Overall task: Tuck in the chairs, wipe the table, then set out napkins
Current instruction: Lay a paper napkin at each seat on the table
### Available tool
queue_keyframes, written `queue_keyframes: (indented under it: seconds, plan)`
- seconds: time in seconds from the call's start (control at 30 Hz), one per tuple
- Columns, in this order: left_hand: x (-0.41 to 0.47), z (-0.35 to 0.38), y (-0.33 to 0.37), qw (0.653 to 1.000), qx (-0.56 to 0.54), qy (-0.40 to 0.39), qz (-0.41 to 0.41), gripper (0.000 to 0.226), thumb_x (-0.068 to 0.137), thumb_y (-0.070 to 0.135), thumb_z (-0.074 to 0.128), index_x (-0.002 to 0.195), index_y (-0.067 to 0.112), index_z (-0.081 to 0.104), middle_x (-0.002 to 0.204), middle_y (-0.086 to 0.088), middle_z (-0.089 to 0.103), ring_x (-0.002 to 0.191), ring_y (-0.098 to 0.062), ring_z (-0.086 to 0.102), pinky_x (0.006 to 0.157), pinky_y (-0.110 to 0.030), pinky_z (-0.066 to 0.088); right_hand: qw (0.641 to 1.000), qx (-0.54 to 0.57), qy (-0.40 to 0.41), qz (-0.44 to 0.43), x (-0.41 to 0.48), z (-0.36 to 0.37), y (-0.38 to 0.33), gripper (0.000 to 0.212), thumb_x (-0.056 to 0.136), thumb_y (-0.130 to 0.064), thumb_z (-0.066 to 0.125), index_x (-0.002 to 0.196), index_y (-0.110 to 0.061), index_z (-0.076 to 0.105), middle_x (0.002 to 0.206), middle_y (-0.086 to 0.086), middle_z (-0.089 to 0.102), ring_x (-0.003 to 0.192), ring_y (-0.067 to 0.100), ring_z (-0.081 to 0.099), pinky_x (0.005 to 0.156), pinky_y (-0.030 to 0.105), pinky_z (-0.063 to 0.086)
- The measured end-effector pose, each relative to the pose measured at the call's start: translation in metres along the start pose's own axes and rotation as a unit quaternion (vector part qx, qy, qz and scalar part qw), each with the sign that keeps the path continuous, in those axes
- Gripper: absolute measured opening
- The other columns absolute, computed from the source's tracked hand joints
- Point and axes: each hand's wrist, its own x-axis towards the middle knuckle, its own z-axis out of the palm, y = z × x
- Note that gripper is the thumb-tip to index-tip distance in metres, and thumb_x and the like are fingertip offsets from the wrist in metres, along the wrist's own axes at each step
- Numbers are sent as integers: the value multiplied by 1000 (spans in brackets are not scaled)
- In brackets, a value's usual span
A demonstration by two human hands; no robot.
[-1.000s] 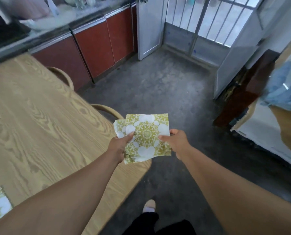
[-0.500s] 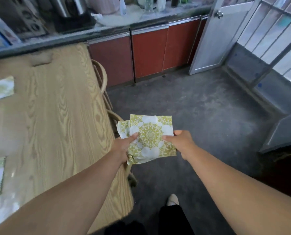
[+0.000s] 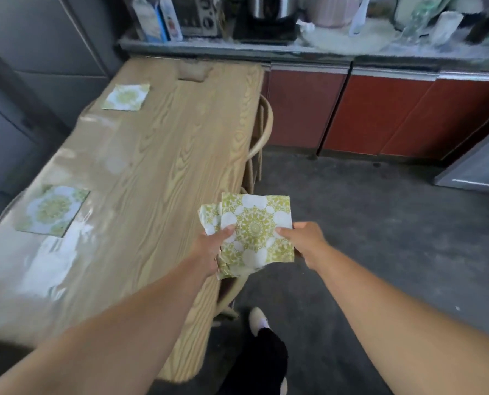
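With both arms stretched forward, I am pinching the napkin stack [image 3: 253,232] between my left hand [image 3: 209,249] and right hand [image 3: 306,243] beside the table [image 3: 157,155] edge.

table [image 3: 163,155] right half bare; two napkins [image 3: 53,210] along left edge.

**Setting: home kitchen with dining area**

Domestic kitchen. Worktop [image 3: 308,51] runs along the wall well beyond the held napkins [image 3: 254,232], crowded with a toaster oven [image 3: 199,17], a steel pot [image 3: 271,7], cartons and glassware. Red cabinet doors [image 3: 380,115] sit below it. Wood-grain dining table [image 3: 157,155] lies left of the grip, a bentwood chair [image 3: 261,129] tucked against its edge. Bare concrete floor [image 3: 380,223] to the right.
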Motion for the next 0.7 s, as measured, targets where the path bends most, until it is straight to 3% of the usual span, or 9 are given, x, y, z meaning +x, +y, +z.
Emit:
queue_keyframes:
  seconds: [0.1,0.23,0.33,0.43,0.47,0.53,0.6,0.7]
  plan:
    - [21,-7,15,999,-36,21,6,29,81,18,76,107,16,67,87,-4,75,77,-24,72,53,-34,57,999,-38,-30,-18,24,19,-30,29,85,-20,73,110,-6,68,109,8,72,95,22,68,84,35,55]
    - [39,-16,30,995,-85,52,1,12,83,18,74,92,17,67,71,1,76,64,-18,73,44,-30,55,992,-104,-60,-36,46,37,-64,15,88,-21,69,99,-11,71,102,6,73,84,18,68,57,23,47]
    - [48,-28,38,991,-118,65,7,6,87,16,69,92,16,66,69,2,76,59,-17,73,43,-30,55,985,-142,-86,-41,64,53,-85,21,89,-22,68,105,-9,71,103,8,73,93,24,70,64,27,52]
    - [51,-45,43,985,-153,75,9,8,89,16,66,97,17,66,74,1,77,63,-17,74,45,-30,56,978,-170,-118,-37,76,74,-97,22,90,-22,68,108,-9,70,100,7,72,90,24,69,58,25,48]
    - [50,-52,44,983,-161,83,14,8,90,15,66,98,17,65,75,1,77,63,-17,74,44,-30,56,974,-181,-129,-36,79,83,-99,24,89,-22,68,110,-9,69,101,7,72,91,24,69,61,26,50]
    - [49,-64,43,977,-185,102,18,11,88,14,67,99,16,64,75,0,77,64,-18,74,44,-30,56,968,-201,-150,-30,86,104,-102,30,88,-20,70,114,-6,68,107,9,72,97,26,69,81,35,57]
    - [48,-74,43,971,-203,129,8,16,86,16,70,101,14,64,78,-2,77,68,-22,74,51,-33,57,960,-213,-178,-26,93,123,-106,31,87,-15,71,116,-3,67,107,10,72,94,25,70,86,38,57]
    - [48,-90,37,951,-236,197,-13,32,80,20,75,109,13,63,99,-6,73,90,-28,68,77,-44,56,934,-272,-228,-40,103,155,-113,28,86,-13,72,112,-4,67,99,8,72,88,24,70,81,35,58]
